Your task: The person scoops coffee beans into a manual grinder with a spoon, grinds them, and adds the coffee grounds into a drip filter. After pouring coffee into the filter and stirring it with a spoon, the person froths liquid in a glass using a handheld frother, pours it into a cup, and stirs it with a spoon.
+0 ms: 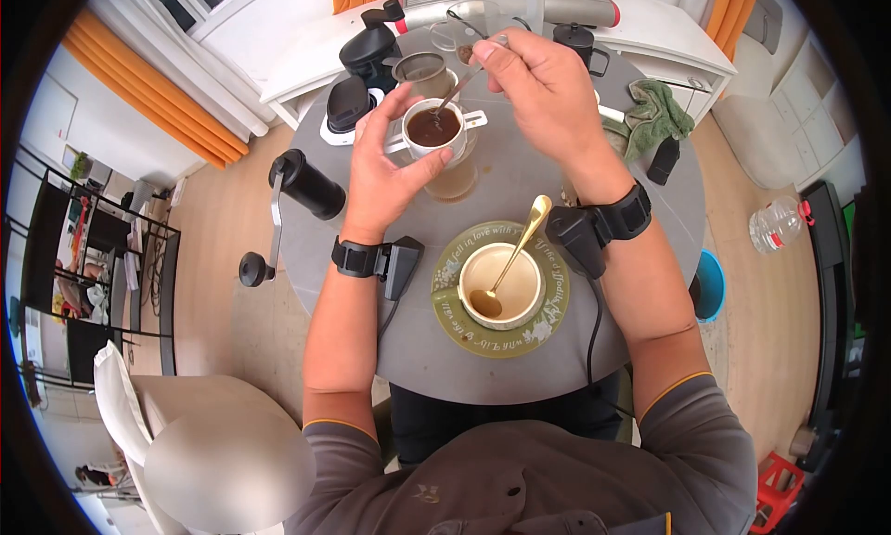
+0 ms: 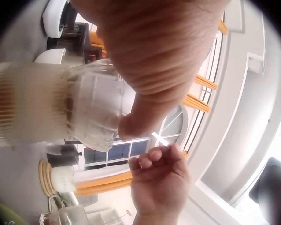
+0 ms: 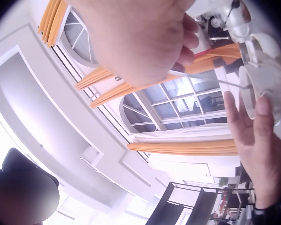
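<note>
My left hand [image 1: 390, 168] grips a white dripper-like cup [image 1: 432, 151] with side tabs, thumb along its near side and fingers round the left. Dark brown liquid [image 1: 429, 127] fills much of it. Below it, a ribbed glass vessel [image 2: 33, 103] shows in the left wrist view. From above right, my right hand [image 1: 548, 94] pinches the thin handle of a metal spoon [image 1: 459, 88], its lower end dipping into the liquid. Nearer my body, a cream cup [image 1: 503, 323] holding a gold spoon [image 1: 522, 241] stands on a green lettered plate [image 1: 455, 329].
A black hand grinder [image 1: 311, 184] with a long crank stands left on the round grey table [image 1: 418, 373]. Behind the dripper are a metal mesh-like filter cup [image 1: 419, 68] and black coffee equipment [image 1: 368, 57]. A green cloth [image 1: 657, 117] and black pot [image 1: 577, 45] lie right.
</note>
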### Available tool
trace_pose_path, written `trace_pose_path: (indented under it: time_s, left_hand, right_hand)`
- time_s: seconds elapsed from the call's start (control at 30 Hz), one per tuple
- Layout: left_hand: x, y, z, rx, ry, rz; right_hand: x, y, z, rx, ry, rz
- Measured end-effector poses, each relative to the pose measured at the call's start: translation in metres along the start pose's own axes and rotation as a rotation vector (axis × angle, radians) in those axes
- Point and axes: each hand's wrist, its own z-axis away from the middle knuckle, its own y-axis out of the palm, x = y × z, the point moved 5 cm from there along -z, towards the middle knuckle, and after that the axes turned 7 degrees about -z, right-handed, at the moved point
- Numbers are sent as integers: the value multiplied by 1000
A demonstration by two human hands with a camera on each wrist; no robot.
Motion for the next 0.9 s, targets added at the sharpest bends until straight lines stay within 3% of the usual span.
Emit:
trace_pose_path:
  time_s: [0.27, 0.37, 0.43, 0.73, 0.87, 0.9]
  left_hand:
    - [-1, 1, 1, -44, -33, 60]
    - [2, 3, 1, -55, -56, 98]
    - [4, 4, 1, -60, -81, 131]
    - [8, 5, 2, -58, -119, 184]
    - [2, 7, 2, -68, -136, 297]
    - [1, 6, 2, -66, -116, 260]
  right_hand:
    - [-7, 5, 0, 3, -6, -5]
    - [-6, 10, 1, 19, -21, -107]
    - [-9, 18, 2, 119, 78, -292]
    - [-8, 38, 11, 211, 160, -529]
    - [-5, 35, 10, 148, 118, -409]
    - [-3, 31, 9, 98, 10, -270]
